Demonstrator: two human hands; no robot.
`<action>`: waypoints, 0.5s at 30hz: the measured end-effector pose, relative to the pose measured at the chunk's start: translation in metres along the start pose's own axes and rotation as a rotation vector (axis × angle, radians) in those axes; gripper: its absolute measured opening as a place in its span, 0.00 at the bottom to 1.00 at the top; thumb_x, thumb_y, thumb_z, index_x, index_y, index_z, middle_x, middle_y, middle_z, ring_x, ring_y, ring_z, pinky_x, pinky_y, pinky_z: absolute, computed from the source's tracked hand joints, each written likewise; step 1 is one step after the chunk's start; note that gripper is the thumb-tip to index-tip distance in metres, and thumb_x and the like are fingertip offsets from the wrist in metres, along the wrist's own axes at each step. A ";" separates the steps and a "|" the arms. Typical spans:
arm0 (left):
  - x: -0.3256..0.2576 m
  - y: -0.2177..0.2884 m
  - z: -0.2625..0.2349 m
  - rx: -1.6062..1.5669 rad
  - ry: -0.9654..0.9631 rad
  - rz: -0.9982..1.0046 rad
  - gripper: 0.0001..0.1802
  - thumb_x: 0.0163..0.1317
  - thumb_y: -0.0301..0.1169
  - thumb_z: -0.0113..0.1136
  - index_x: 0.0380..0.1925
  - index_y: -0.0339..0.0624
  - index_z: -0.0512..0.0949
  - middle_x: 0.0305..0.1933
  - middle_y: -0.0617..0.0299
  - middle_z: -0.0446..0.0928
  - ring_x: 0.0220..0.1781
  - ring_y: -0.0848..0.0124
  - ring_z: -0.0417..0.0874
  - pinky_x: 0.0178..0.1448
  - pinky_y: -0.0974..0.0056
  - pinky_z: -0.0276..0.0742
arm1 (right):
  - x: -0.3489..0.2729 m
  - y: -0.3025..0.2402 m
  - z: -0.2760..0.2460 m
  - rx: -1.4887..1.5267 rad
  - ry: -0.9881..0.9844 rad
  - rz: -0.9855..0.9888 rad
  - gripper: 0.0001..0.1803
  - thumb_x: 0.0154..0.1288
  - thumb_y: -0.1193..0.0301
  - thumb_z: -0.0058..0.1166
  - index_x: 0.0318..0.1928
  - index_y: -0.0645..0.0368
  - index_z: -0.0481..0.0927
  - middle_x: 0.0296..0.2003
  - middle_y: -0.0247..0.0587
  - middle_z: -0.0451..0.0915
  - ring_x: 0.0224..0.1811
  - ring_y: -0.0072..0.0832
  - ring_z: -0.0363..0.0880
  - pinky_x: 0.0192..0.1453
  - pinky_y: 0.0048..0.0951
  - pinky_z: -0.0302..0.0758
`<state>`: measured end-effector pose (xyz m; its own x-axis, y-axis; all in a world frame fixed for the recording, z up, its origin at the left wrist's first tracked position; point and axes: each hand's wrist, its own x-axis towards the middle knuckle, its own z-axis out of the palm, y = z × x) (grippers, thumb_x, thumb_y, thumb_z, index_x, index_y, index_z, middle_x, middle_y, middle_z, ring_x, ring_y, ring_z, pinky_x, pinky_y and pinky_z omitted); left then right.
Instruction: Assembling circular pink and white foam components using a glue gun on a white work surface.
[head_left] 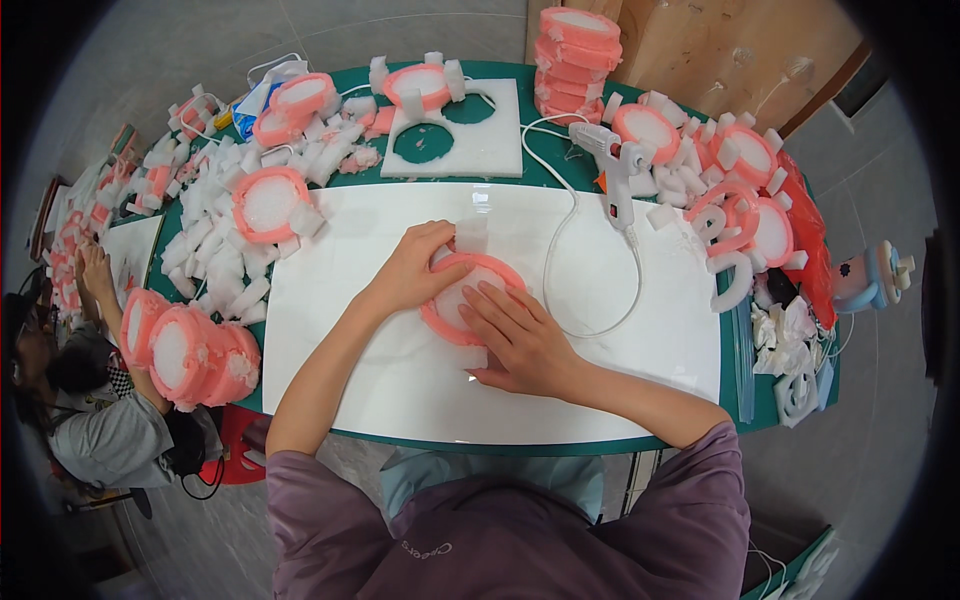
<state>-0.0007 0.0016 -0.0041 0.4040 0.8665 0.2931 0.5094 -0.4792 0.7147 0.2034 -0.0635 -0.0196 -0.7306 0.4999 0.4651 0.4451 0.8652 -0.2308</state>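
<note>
Both your hands are on the pink ring (470, 300), which lies flat on the white board (650, 350). Your left hand (415, 268) curls around the ring's far left edge, with the fingers bent over the rim. Your right hand (520, 340) lies flat and open on the near right part of the ring, fingers spread and pressing down. So the ring sits right between your two hands, partly under your right palm.

A small white foam block (470, 235) stands at the far edge of the ring, just past your left fingertips. Another white block (472, 357) sits at the near edge, by your right thumb. It may be touching the thumb, but that is hard to see.

The white glue gun (615, 165) lies past your right hand, well apart from it. Its white cord (600, 325) loops around close beside your right hand.

A pile of little white foam pieces (215, 255) lies far off past your left hand.
</note>
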 end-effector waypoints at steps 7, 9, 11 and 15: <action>-0.001 -0.001 0.000 0.004 -0.001 -0.004 0.16 0.50 0.33 0.62 0.28 0.32 0.69 0.28 0.49 0.70 0.32 0.55 0.70 0.39 0.60 0.66 | 0.000 0.000 0.000 0.000 -0.003 -0.002 0.39 0.46 0.56 0.62 0.57 0.62 0.67 0.59 0.50 0.64 0.65 0.43 0.59 0.67 0.44 0.55; -0.001 -0.001 -0.001 -0.003 -0.013 -0.010 0.16 0.50 0.33 0.62 0.28 0.32 0.69 0.28 0.49 0.70 0.32 0.54 0.70 0.39 0.59 0.66 | 0.000 0.000 0.001 0.009 0.001 -0.004 0.39 0.46 0.56 0.62 0.57 0.62 0.67 0.59 0.50 0.65 0.65 0.43 0.59 0.67 0.45 0.55; 0.000 0.000 -0.001 -0.007 -0.021 -0.016 0.16 0.50 0.33 0.62 0.28 0.32 0.69 0.28 0.49 0.70 0.33 0.54 0.70 0.39 0.59 0.66 | 0.000 0.000 0.000 0.005 0.003 -0.003 0.39 0.46 0.56 0.62 0.57 0.62 0.66 0.59 0.50 0.65 0.65 0.43 0.59 0.67 0.45 0.55; 0.000 0.001 -0.001 0.010 -0.018 -0.019 0.16 0.50 0.34 0.62 0.28 0.32 0.69 0.29 0.49 0.71 0.33 0.54 0.70 0.40 0.59 0.67 | 0.000 0.000 0.000 0.008 -0.003 0.002 0.40 0.46 0.56 0.62 0.58 0.62 0.66 0.59 0.50 0.65 0.65 0.42 0.59 0.67 0.45 0.55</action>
<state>-0.0012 0.0012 -0.0031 0.4079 0.8728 0.2680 0.5249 -0.4643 0.7133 0.2031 -0.0635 -0.0191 -0.7316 0.5014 0.4619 0.4420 0.8647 -0.2386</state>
